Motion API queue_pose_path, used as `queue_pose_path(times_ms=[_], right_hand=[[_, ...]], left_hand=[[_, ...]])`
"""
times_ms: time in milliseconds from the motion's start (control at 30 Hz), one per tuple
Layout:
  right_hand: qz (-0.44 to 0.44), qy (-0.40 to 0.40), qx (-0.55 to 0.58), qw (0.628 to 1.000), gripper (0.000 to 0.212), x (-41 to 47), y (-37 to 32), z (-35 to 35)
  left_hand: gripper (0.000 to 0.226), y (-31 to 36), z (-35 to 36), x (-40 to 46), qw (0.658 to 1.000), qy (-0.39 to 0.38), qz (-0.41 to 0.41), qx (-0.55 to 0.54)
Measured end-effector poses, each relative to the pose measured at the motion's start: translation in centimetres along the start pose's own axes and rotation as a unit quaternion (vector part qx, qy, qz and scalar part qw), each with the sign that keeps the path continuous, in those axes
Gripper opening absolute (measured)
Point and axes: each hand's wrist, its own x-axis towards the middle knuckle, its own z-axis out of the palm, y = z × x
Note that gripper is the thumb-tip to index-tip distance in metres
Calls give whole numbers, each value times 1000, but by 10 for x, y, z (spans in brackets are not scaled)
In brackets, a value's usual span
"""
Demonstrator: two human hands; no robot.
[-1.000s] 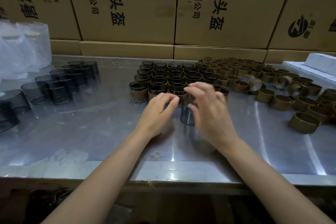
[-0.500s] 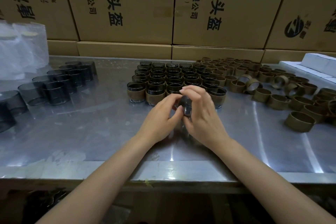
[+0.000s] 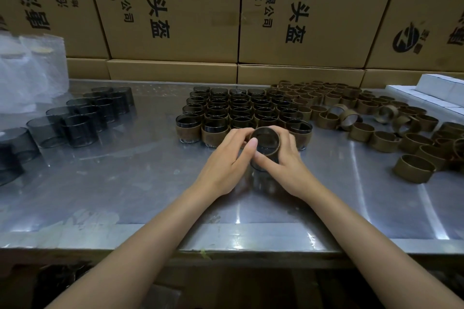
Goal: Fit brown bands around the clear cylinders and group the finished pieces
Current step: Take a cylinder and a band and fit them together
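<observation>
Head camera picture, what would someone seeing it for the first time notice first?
Most likely the two hands at the centre of the steel table: the left hand and right hand hold a clear cylinder with a brown band around its top. Just behind them stands a tight block of finished banded cylinders. Loose brown bands sprawl to the right, bare clear cylinders sit to the left, and cardboard boxes wall off the back.

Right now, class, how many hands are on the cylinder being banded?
2. The left hand holds the cylinder on its left side, the right hand on its right side; no other hand shows.
</observation>
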Motion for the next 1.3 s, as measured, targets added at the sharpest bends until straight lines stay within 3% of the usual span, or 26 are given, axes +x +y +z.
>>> queue_pose_path(times_ms=[233,400,600,800,1300], right_hand=[[61,-38,133,989,34,5,4,-1],[90,-53,142,984,45,6,6,0],[107,-72,117,985,69,4,4,-1],[110,-65,91,988,49,4,5,-1],[92,-34,222,970,45,5,2,5]], left_hand=[[59,0,11,11,989,-43,-94,-104],[69,-6,15,13,980,-96,-127,-118],[71,-7,13,13,975,-91,-155,-133],[81,-3,13,11,977,-106,-161,-93],[54,0,3,9,958,-66,-143,-241]])
